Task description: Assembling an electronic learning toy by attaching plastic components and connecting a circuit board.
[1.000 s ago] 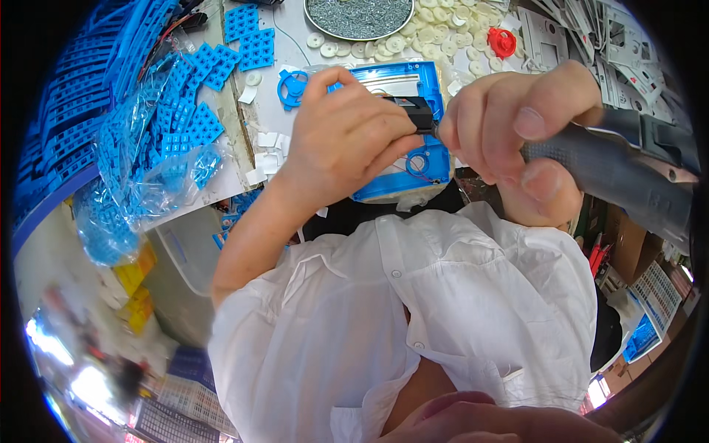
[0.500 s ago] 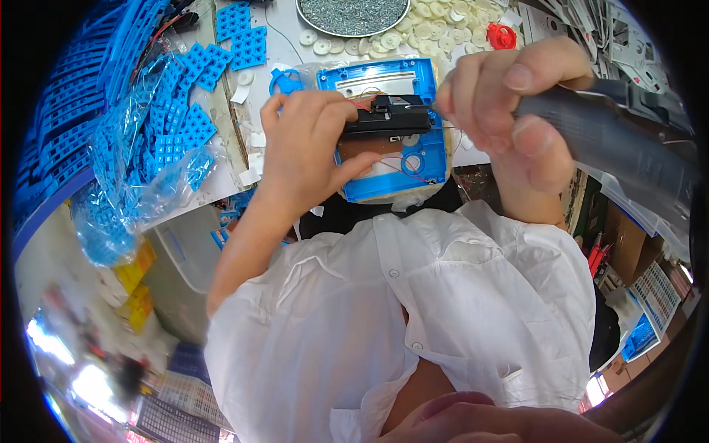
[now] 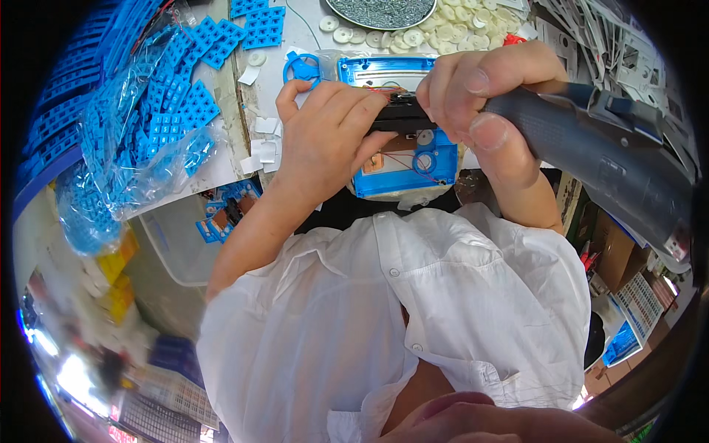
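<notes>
A blue plastic casing lies open on the table in front of me, with thin wires and a small round part inside. My left hand grips a black plastic block over the casing, its thumb along the near side and fingers along the far side. My right hand is closed around a dark grey electric screwdriver, held nearly level from the right. The screwdriver's front end points at the block's right end; my fingers hide its tip.
Blue keypad pieces, some in clear plastic bags, pile up at the left. A round tray of small screws stands at the back beside cream-coloured discs. White plastic parts lie far right. A blue ring-shaped piece sits behind my left hand.
My right hand and the screwdriver have moved left, up against the black block's right end. The view has shifted slightly, so the table things appear further right. My left hand keeps its grip.
</notes>
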`<state>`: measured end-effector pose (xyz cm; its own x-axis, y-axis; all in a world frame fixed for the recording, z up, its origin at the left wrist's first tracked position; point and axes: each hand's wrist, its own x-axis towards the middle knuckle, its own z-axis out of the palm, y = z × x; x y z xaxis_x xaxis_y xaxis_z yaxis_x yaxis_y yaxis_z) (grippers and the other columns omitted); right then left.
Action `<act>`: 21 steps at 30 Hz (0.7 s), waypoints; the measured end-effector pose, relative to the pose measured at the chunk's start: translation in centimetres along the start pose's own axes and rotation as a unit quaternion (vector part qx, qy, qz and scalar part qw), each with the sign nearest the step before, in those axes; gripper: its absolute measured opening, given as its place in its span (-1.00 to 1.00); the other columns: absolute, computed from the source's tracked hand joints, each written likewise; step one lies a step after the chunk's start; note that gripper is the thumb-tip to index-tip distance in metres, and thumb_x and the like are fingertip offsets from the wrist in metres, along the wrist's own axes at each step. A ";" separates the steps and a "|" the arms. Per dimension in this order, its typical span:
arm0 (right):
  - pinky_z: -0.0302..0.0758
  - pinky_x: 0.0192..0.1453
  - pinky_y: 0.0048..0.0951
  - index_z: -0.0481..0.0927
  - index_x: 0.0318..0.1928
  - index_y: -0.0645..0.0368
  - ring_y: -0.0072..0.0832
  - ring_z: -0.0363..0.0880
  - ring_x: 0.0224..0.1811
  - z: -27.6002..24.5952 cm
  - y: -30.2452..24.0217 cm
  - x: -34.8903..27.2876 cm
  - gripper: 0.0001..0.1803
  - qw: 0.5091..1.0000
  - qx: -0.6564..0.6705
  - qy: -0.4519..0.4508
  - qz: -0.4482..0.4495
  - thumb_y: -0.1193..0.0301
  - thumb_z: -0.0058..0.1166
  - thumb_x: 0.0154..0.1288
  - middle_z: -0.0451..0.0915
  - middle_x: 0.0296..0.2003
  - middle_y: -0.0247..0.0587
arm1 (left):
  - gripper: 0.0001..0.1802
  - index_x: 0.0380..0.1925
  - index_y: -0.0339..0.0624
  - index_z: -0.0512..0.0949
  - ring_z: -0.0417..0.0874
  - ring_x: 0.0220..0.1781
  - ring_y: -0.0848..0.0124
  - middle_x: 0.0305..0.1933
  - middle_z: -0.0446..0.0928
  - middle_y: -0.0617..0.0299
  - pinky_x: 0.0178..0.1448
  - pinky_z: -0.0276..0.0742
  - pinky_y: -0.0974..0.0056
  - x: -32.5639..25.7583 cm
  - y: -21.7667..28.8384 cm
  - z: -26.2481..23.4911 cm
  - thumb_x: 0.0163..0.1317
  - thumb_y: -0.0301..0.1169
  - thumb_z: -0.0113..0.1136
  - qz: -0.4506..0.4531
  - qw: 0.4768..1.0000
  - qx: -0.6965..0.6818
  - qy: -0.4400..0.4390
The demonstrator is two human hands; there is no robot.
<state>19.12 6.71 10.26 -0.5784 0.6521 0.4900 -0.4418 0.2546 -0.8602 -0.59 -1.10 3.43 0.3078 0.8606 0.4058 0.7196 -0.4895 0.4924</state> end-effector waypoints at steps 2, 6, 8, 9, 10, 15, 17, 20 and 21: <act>0.34 -0.44 -0.40 0.38 0.06 0.14 -0.56 0.33 -0.55 0.1 0.2 0.1 -0.69 1.000 0.000 -0.003 0.000 0.32 0.16 0.46 0.43 -0.53 -0.33 | -0.48 0.03 0.01 0.63 0.60 0.00 0.38 -0.06 0.65 0.41 0.27 0.11 -0.02 -0.1 -0.1 0.2 0.04 -0.19 0.52 0.003 1.000 -0.003 0.008; 0.35 -0.44 -0.38 0.37 0.03 0.15 -0.54 0.33 -0.56 0.1 0.6 0.1 -0.70 1.000 0.000 -0.007 -0.005 0.34 0.17 0.45 0.44 -0.53 -0.29 | -0.48 0.01 0.00 0.64 0.59 0.00 0.40 -0.08 0.64 0.42 0.28 0.10 -0.05 0.0 -0.2 0.3 0.01 -0.18 0.53 0.007 1.000 -0.003 0.018; 0.36 -0.44 -0.38 0.36 0.01 0.16 -0.53 0.33 -0.56 0.1 0.8 0.0 -0.70 1.000 -0.007 -0.009 -0.009 0.35 0.17 0.45 0.45 -0.53 -0.28 | -0.47 0.01 0.00 0.64 0.59 -0.01 0.39 -0.10 0.63 0.42 0.28 0.10 -0.06 0.0 -0.3 0.4 -0.01 -0.18 0.54 0.013 1.000 -0.002 0.023; 0.37 -0.44 -0.37 0.36 0.00 0.16 -0.53 0.33 -0.56 0.1 0.7 0.0 -0.71 1.000 -0.013 -0.009 -0.008 0.36 0.17 0.45 0.45 -0.53 -0.27 | -0.47 0.00 0.01 0.65 0.59 -0.02 0.39 -0.11 0.63 0.42 0.28 0.10 -0.06 0.0 -0.3 0.4 -0.01 -0.17 0.54 0.016 1.000 -0.001 0.025; 0.37 -0.44 -0.37 0.35 0.00 0.16 -0.52 0.33 -0.56 0.1 0.7 0.0 -0.71 1.000 -0.018 -0.010 -0.008 0.36 0.17 0.45 0.45 -0.53 -0.26 | -0.46 0.00 0.00 0.65 0.59 -0.02 0.39 -0.11 0.63 0.41 0.27 0.10 -0.06 -0.1 -0.3 0.4 -0.02 -0.17 0.54 0.018 1.000 0.000 0.026; 0.38 -0.44 -0.37 0.35 -0.05 0.18 -0.52 0.34 -0.56 0.3 0.6 0.1 -0.75 0.998 -0.061 -0.026 0.010 0.43 0.16 0.45 0.44 -0.54 -0.26 | -0.46 -0.04 -0.04 0.64 0.58 -0.04 0.39 -0.13 0.62 0.39 0.23 0.13 -0.03 -0.1 -0.1 0.5 -0.07 -0.18 0.56 0.029 0.999 0.003 0.032; 0.38 -0.44 -0.37 0.35 -0.10 0.18 -0.52 0.34 -0.56 0.5 0.6 0.2 -0.78 0.996 -0.079 -0.037 0.022 0.46 0.16 0.44 0.43 -0.55 -0.25 | -0.46 -0.05 -0.05 0.64 0.58 -0.05 0.38 -0.15 0.62 0.38 0.21 0.15 -0.02 -0.1 -0.1 0.6 -0.08 -0.19 0.56 0.030 0.999 0.000 0.033; 0.38 -0.44 -0.37 0.34 -0.16 0.18 -0.52 0.33 -0.57 0.4 0.2 0.7 -0.79 0.985 -0.152 -0.071 0.033 0.48 0.16 0.44 0.42 -0.56 -0.25 | -0.46 -0.05 -0.07 0.63 0.58 -0.07 0.37 -0.17 0.61 0.37 0.19 0.16 -0.01 -0.1 -0.1 0.7 -0.08 -0.20 0.56 0.038 0.998 -0.007 0.040; 0.38 -0.44 -0.37 0.34 -0.18 0.18 -0.52 0.33 -0.57 0.6 0.1 0.8 -0.79 0.982 -0.171 -0.076 0.036 0.48 0.15 0.45 0.42 -0.57 -0.24 | -0.46 -0.05 -0.07 0.63 0.58 -0.07 0.37 -0.18 0.60 0.36 0.18 0.17 -0.01 -0.1 -0.1 0.8 -0.08 -0.20 0.56 0.042 0.998 -0.010 0.043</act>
<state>18.20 6.87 10.61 -0.7069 0.5698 0.4191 -0.1550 0.4533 -0.8778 -0.22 -1.04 2.74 0.3102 0.8020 0.5105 0.6807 -0.5622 0.4697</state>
